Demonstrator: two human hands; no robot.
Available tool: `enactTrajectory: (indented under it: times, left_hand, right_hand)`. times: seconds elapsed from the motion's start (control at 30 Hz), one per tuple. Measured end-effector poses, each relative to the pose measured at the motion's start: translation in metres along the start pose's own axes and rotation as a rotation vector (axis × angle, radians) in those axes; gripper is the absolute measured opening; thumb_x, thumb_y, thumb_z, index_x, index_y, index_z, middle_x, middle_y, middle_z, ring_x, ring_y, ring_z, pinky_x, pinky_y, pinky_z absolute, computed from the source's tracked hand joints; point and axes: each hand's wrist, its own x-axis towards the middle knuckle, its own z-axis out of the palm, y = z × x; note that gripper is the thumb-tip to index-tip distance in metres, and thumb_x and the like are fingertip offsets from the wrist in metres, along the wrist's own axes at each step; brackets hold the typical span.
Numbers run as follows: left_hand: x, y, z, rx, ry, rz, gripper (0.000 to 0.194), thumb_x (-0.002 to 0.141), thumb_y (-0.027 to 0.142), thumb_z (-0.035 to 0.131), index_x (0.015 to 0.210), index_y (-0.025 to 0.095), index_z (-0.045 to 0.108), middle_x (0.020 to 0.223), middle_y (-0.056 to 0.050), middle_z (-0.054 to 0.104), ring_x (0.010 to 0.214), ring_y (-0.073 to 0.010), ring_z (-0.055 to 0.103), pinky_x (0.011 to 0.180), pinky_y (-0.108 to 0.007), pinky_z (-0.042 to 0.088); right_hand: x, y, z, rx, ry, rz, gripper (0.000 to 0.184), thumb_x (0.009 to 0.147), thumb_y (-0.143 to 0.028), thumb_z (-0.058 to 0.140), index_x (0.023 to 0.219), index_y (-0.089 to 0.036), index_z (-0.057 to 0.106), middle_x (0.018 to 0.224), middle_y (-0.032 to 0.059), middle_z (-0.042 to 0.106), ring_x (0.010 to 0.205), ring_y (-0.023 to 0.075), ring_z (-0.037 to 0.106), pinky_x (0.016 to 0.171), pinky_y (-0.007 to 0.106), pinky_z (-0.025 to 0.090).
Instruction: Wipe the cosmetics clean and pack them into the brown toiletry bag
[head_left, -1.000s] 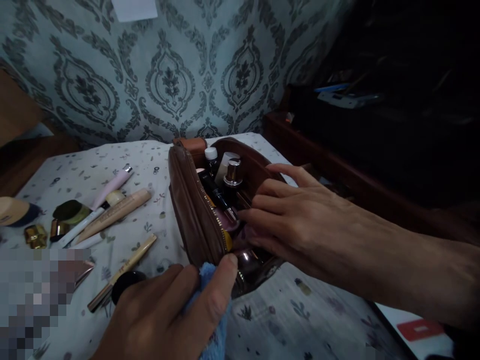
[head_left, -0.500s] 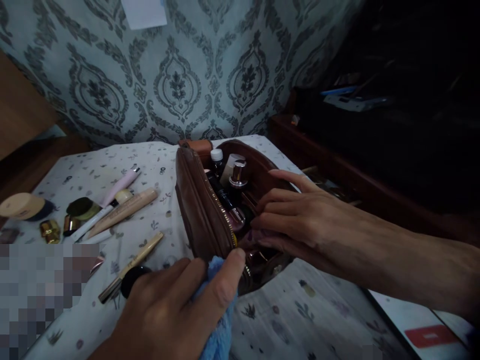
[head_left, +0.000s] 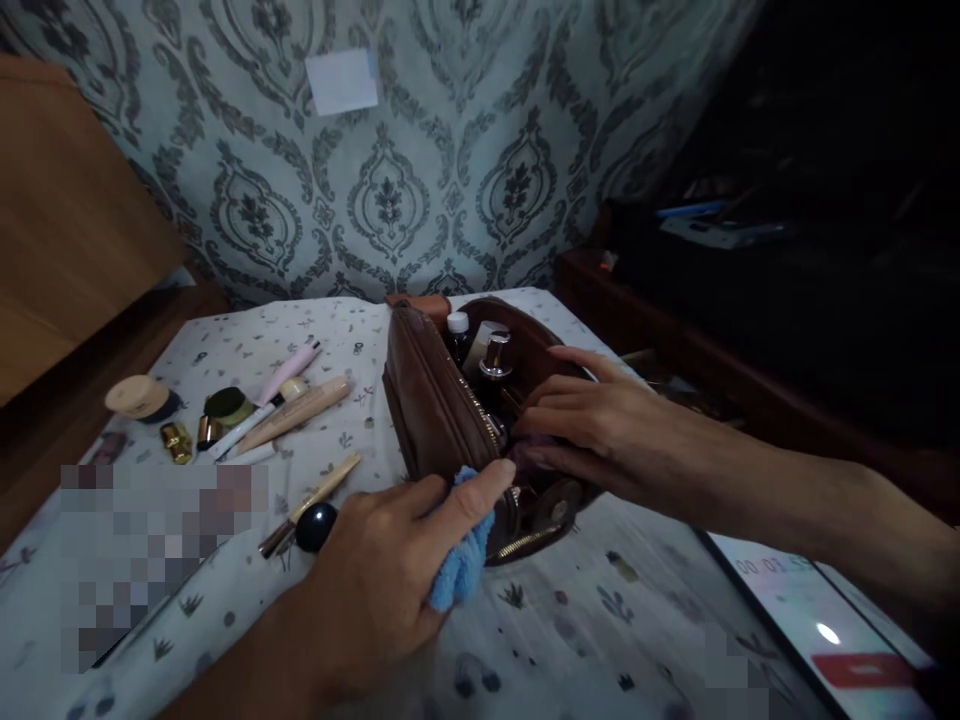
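A brown zip-up makeup bag (head_left: 442, 400) stands unzipped on the cloth. Inside it show a small dark bottle with a white cap (head_left: 457, 324), a frosted tube (head_left: 486, 345) and a silver-topped bottle (head_left: 496, 358). My left hand (head_left: 397, 555) is closed round a blue cloth (head_left: 463, 560) at the bag's near left edge, thumb against the zip. My right hand (head_left: 592, 420) reaches into the bag from the right, thumb and forefinger low by something purple (head_left: 532, 450), little finger stretched along the far rim. Its fingertips and whatever they grip are hidden.
Left of the bag lie a lilac tube (head_left: 289, 370), a beige tube (head_left: 300, 415), a gold-and-tan stick (head_left: 322, 490), a round black item (head_left: 316, 526), a tan-lidded jar (head_left: 141, 397) and small gold caps (head_left: 176, 442). A lit phone (head_left: 817, 620) lies at lower right.
The whole view has shifted, so things sit further right in it. My left hand still holds the blue cloth at the bag's edge; my right hand has sunk slightly deeper into the bag.
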Motion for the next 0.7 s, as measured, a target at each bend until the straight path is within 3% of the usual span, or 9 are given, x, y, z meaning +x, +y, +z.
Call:
enactTrajectory:
  times: [0.13, 0.3, 0.43, 0.5, 0.6, 0.7]
  left_hand:
    - [-0.008, 0.002, 0.002, -0.035, -0.034, 0.032, 0.073, 0.089, 0.017, 0.044, 0.157, 0.023, 0.019, 0.096, -0.002, 0.069, 0.079, -0.0175, 0.068, 0.064, -0.029, 0.058]
    - [-0.033, 0.0, 0.021, 0.014, 0.084, 0.114, 0.065, 0.098, 0.018, 0.033, 0.156, 0.014, 0.005, 0.103, -0.007, 0.072, 0.081, -0.0172, 0.07, 0.065, -0.029, 0.06]
    - [-0.051, -0.012, 0.021, 0.181, 0.158, 0.14, 0.051, 0.098, 0.016, 0.032, 0.148, 0.01, 0.025, 0.093, -0.008, 0.072, 0.075, -0.0191, 0.07, 0.057, -0.03, 0.058]
    - [-0.059, -0.024, 0.015, 0.216, 0.183, 0.094, 0.046, 0.095, 0.017, 0.037, 0.141, 0.011, 0.037, 0.093, -0.009, 0.072, 0.078, -0.0206, 0.071, 0.058, -0.031, 0.058]
    - [-0.07, -0.048, 0.002, 0.198, 0.206, -0.039, 0.042, 0.092, 0.02, 0.047, 0.133, 0.015, 0.047, 0.107, -0.011, 0.073, 0.096, -0.0229, 0.072, 0.073, -0.033, 0.06]
    - [-0.081, -0.076, -0.007, 0.188, 0.256, -0.261, 0.037, 0.089, 0.02, 0.052, 0.126, 0.018, 0.056, 0.12, -0.01, 0.072, 0.108, -0.0235, 0.069, 0.087, -0.035, 0.058]
  right_hand:
    - [0.0, 0.003, 0.005, -0.037, 0.018, -0.023, 0.036, 0.106, -0.033, 0.037, 0.09, -0.024, 0.068, 0.084, 0.0015, 0.072, 0.089, 0.0203, 0.066, 0.109, 0.05, 0.025]
    - [0.001, 0.012, 0.014, -0.056, 0.071, -0.037, 0.049, 0.106, -0.047, 0.027, 0.09, -0.03, 0.069, 0.086, 0.0013, 0.075, 0.089, 0.0212, 0.068, 0.107, 0.052, 0.024]
    - [0.004, 0.016, 0.013, -0.055, 0.059, -0.038, 0.049, 0.105, -0.053, 0.028, 0.095, -0.033, 0.071, 0.095, 0.0025, 0.077, 0.097, 0.0216, 0.07, 0.105, 0.053, 0.028]
    - [0.005, 0.019, 0.014, -0.068, 0.118, -0.067, 0.05, 0.103, -0.057, 0.028, 0.095, -0.034, 0.072, 0.094, 0.0035, 0.077, 0.095, 0.0215, 0.071, 0.102, 0.052, 0.033]
    - [0.005, 0.026, 0.02, -0.114, 0.245, -0.125, 0.052, 0.102, -0.059, 0.028, 0.094, -0.035, 0.074, 0.092, 0.0051, 0.077, 0.09, 0.0209, 0.071, 0.094, 0.05, 0.042]
    - [0.005, 0.026, 0.027, -0.153, 0.38, -0.135, 0.05, 0.102, -0.058, 0.029, 0.098, -0.035, 0.074, 0.094, 0.0071, 0.076, 0.09, 0.02, 0.071, 0.087, 0.045, 0.05]
